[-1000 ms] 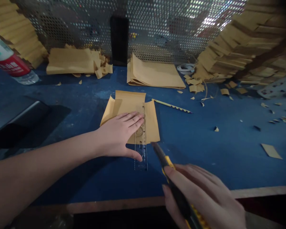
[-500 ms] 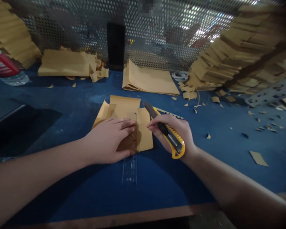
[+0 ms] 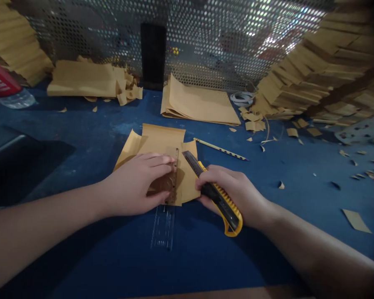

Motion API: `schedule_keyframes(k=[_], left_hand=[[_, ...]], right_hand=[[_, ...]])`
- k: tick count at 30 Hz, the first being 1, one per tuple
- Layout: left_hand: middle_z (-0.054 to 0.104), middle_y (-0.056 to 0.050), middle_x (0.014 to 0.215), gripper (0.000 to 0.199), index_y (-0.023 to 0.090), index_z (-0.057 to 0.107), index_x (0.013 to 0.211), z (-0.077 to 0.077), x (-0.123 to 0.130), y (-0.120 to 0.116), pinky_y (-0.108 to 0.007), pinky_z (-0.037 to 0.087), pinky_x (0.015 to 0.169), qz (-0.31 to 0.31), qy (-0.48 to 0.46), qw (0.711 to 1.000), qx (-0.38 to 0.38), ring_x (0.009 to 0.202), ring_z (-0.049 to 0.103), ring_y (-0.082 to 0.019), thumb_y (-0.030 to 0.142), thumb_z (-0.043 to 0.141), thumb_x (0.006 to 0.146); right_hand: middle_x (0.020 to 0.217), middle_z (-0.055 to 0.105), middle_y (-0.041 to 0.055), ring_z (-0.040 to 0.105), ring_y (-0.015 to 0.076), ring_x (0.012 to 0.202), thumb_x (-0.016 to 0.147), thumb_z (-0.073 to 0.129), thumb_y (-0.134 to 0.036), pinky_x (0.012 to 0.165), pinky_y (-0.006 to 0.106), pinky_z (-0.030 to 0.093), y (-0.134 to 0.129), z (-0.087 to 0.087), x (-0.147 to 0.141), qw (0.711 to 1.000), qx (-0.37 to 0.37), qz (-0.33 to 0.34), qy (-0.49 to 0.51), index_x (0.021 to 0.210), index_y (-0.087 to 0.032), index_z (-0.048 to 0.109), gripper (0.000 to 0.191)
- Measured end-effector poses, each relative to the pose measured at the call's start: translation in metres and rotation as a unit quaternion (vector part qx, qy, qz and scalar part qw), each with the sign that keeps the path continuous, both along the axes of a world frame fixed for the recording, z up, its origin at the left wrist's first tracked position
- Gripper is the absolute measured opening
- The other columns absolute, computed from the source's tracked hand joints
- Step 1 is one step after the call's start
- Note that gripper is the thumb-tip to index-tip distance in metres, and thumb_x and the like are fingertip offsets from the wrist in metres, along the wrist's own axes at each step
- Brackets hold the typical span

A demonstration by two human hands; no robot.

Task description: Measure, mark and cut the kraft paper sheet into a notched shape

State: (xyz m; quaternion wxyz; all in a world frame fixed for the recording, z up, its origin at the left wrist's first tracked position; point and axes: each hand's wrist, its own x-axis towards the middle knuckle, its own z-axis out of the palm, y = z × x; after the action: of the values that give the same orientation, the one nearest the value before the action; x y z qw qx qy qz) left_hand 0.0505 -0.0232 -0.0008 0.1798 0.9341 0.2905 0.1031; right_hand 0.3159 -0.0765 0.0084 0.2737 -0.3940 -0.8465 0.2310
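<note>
My left hand (image 3: 140, 180) lies over a clear plastic ruler (image 3: 163, 230), its fingertips and thumb spread and pressing along the ruler's edge. Under the ruler is a piece of brown kraft paper (image 3: 162, 137) with raised side flaps; part of it is hidden by the hand. My right hand (image 3: 229, 187) is wrapped round a yellow and black utility knife (image 3: 221, 203). The knife's dark blade end points up and left, over the paper's right flap (image 3: 190, 182), a little right of the ruler. My right fingertips are by that flap's edge.
A spotted pencil (image 3: 221, 149) lies behind my right hand. Folded brown paper (image 3: 202, 101), a dark phone-like slab (image 3: 153, 56) and a white coil (image 3: 242, 99) are at the back. Paper stacks (image 3: 299, 79) rise right; a bottle (image 3: 6, 85) stands left. Scraps (image 3: 357, 220) lie about.
My right hand and the knife have moved down towards me, uncovering more of the pencil. The ruler's near end has tilted slightly left. My left hand keeps pressing on it.
</note>
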Motion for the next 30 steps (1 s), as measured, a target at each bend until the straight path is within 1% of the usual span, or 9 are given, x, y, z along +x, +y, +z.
schedule_keyframes(k=[4, 7, 11, 16, 19, 23, 26, 30], left_hand=[[0.051, 0.0, 0.148, 0.043, 0.023, 0.058, 0.131, -0.001, -0.001, 0.004, -0.036, 0.039, 0.116, 0.019, -0.017, 0.999, -0.029, 0.136, 0.045, -0.018, 0.042, 0.056, 0.093], [0.051, 0.001, 0.148, 0.043, 0.024, 0.058, 0.131, -0.001, -0.001, 0.005, -0.037, 0.039, 0.116, 0.025, -0.02, 0.999, -0.042, 0.136, 0.046, -0.019, 0.04, 0.058, 0.091], [0.052, 0.001, 0.147, 0.046, 0.024, 0.058, 0.132, -0.002, -0.001, 0.005, -0.038, 0.038, 0.117, 0.02, -0.022, 0.999, -0.042, 0.136, 0.046, -0.019, 0.039, 0.061, 0.089], [0.05, -0.003, 0.149, 0.048, 0.021, 0.057, 0.134, -0.001, 0.0, 0.005, -0.041, 0.037, 0.118, 0.017, -0.021, 0.999, -0.04, 0.138, 0.046, -0.022, 0.038, 0.061, 0.089], [0.052, -0.005, 0.148, 0.046, 0.019, 0.059, 0.131, 0.001, 0.0, 0.005, -0.042, 0.038, 0.117, 0.02, -0.026, 0.998, -0.046, 0.138, 0.046, -0.023, 0.038, 0.062, 0.089], [0.054, -0.004, 0.146, 0.042, 0.021, 0.062, 0.127, 0.002, 0.0, 0.005, -0.041, 0.04, 0.116, 0.033, -0.033, 0.997, -0.058, 0.135, 0.049, -0.022, 0.038, 0.063, 0.089], [0.055, -0.003, 0.144, 0.039, 0.023, 0.063, 0.124, 0.001, -0.001, 0.006, -0.04, 0.042, 0.114, 0.052, -0.036, 0.996, -0.058, 0.134, 0.05, -0.021, 0.036, 0.062, 0.088], [0.056, -0.004, 0.142, 0.037, 0.021, 0.061, 0.124, 0.0, -0.001, 0.007, -0.042, 0.042, 0.115, 0.075, -0.035, 0.996, -0.041, 0.134, 0.049, -0.022, 0.032, 0.057, 0.089]], right_hand=[[0.088, 0.064, -0.0021, 0.063, 0.0097, 0.074, 0.085, 0.065, -0.014, 0.069, 0.022, 0.049, -0.001, 0.001, -0.002, 0.999, -0.012, -0.029, 0.005, 0.096, -0.024, 0.058, 0.017], [0.087, 0.066, -0.0042, 0.064, 0.0084, 0.074, 0.083, 0.069, -0.015, 0.07, 0.02, 0.049, -0.001, 0.001, -0.001, 0.999, -0.02, -0.04, 0.007, 0.095, -0.025, 0.057, 0.02], [0.084, 0.065, -0.0063, 0.063, 0.0064, 0.069, 0.084, 0.069, -0.017, 0.065, 0.018, 0.048, 0.001, -0.001, 0.0, 0.998, -0.031, -0.05, 0.014, 0.097, -0.026, 0.054, 0.022], [0.084, 0.065, -0.0053, 0.064, 0.0088, 0.07, 0.083, 0.071, -0.021, 0.066, 0.02, 0.05, 0.005, -0.006, 0.004, 0.997, -0.047, -0.062, 0.027, 0.1, -0.027, 0.052, 0.026], [0.084, 0.064, -0.0037, 0.065, 0.011, 0.071, 0.083, 0.072, -0.025, 0.066, 0.023, 0.052, 0.007, -0.009, 0.006, 0.995, -0.056, -0.071, 0.038, 0.102, -0.026, 0.052, 0.028], [0.084, 0.063, -0.0028, 0.066, 0.0125, 0.071, 0.083, 0.073, -0.027, 0.066, 0.025, 0.054, 0.007, -0.012, 0.008, 0.994, -0.064, -0.068, 0.047, 0.103, -0.026, 0.05, 0.03], [0.084, 0.064, -0.0031, 0.066, 0.0122, 0.07, 0.082, 0.072, -0.023, 0.066, 0.024, 0.053, 0.007, -0.011, 0.008, 0.995, -0.064, -0.06, 0.04, 0.103, -0.026, 0.051, 0.03], [0.081, 0.066, -0.0044, 0.063, 0.0099, 0.064, 0.079, 0.072, -0.017, 0.06, 0.021, 0.049, 0.005, -0.005, 0.006, 0.997, -0.059, -0.042, 0.011, 0.1, -0.025, 0.054, 0.03]])
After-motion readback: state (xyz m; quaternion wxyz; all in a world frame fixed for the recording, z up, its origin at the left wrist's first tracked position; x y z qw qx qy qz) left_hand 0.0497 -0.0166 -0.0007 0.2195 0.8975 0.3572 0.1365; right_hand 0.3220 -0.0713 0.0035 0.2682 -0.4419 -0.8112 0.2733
